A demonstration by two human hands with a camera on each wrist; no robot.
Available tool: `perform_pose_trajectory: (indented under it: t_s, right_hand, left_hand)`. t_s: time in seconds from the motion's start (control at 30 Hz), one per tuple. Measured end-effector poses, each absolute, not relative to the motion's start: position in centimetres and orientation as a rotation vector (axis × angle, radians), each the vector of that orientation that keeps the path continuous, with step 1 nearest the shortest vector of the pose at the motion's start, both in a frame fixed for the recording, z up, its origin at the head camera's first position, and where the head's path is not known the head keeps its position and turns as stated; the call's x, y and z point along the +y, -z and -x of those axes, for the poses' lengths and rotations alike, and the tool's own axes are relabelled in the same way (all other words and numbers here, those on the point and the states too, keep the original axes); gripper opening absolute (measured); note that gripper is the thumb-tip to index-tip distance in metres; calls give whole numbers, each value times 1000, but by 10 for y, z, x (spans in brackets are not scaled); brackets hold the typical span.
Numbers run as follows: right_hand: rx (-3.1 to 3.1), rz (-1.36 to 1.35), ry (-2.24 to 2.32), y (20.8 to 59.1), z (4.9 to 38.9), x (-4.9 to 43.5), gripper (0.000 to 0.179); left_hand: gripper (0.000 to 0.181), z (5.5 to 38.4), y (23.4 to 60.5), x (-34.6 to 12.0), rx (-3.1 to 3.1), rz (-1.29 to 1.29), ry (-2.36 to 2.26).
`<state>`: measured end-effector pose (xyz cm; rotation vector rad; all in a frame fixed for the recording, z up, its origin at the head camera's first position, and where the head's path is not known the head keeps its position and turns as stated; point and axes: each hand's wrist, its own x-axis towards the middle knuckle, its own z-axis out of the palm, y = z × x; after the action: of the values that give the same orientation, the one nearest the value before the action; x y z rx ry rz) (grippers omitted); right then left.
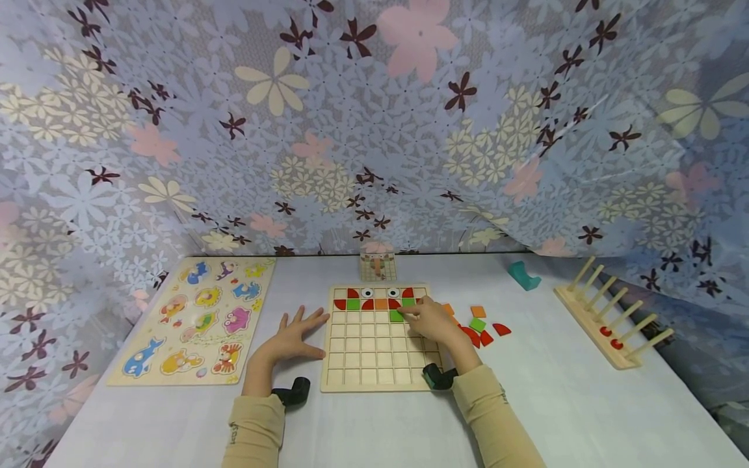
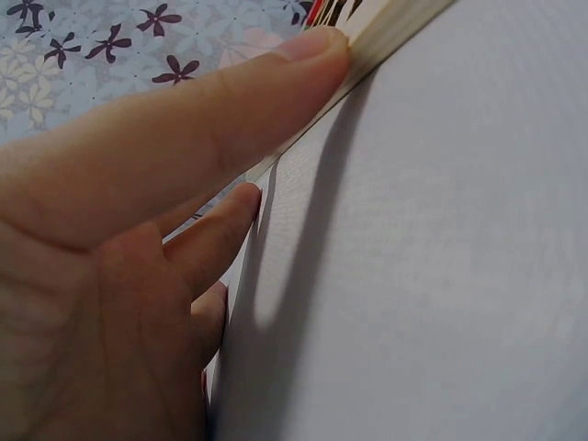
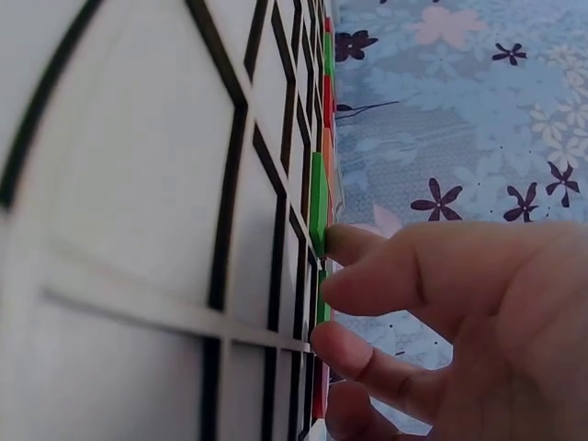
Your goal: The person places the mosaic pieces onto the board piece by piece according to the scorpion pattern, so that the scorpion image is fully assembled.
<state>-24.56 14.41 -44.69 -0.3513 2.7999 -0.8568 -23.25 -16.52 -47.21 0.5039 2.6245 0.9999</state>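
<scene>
A square wooden grid board [image 1: 374,351] lies on the table, its top rows holding red quarter-circle, green, orange and eye-marked tiles. My right hand [image 1: 432,320] reaches over the board's upper right. Its index fingertip touches a green square tile [image 1: 396,316] in the third row; in the right wrist view this green tile [image 3: 318,197] stands slightly proud of the grid, with the thumb close by and not clearly gripping. My left hand [image 1: 290,338] rests spread at the board's left side. Its thumb [image 2: 317,50] touches the board edge in the left wrist view.
Loose red pieces [image 1: 487,338], a green tile [image 1: 477,324] and an orange tile [image 1: 478,312] lie right of the board. A pattern card [image 1: 378,267] stands behind it. An animal puzzle [image 1: 199,325] lies left; a pegged wooden rack [image 1: 597,328] and teal block [image 1: 523,277] are right.
</scene>
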Motion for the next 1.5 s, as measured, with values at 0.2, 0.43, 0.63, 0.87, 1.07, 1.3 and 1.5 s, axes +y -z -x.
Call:
perform_pose_trajectory:
  t_s: [0.2, 0.43, 0.63, 0.87, 1.07, 1.3, 1.5]
  right_hand:
    - [2788, 368, 870, 447, 246, 145, 31]
    - [2745, 378, 1092, 438, 248, 162, 36]
    - [2716, 214, 1248, 434, 253, 190, 32]
    - [2660, 71, 1259, 433, 254, 214, 28]
    - [2622, 88, 1329, 436, 252, 229, 27]
    - [2620, 57, 1310, 435, 247, 245, 31]
    - [2619, -2, 1240, 435, 243, 254, 36]
  left_hand:
    - [83, 232, 471, -165, 2622, -496, -1004]
    - [84, 233, 474, -164, 2612, -473, -1024]
    - [84, 233, 472, -164, 2610, -485, -1032]
    - [84, 231, 472, -165, 2621, -490, -1015]
    - [84, 231, 472, -165, 2619, -498, -1018]
    - [84, 231, 472, -164, 2613, -498, -1031]
    - [84, 231, 471, -164, 2617, -504, -1029]
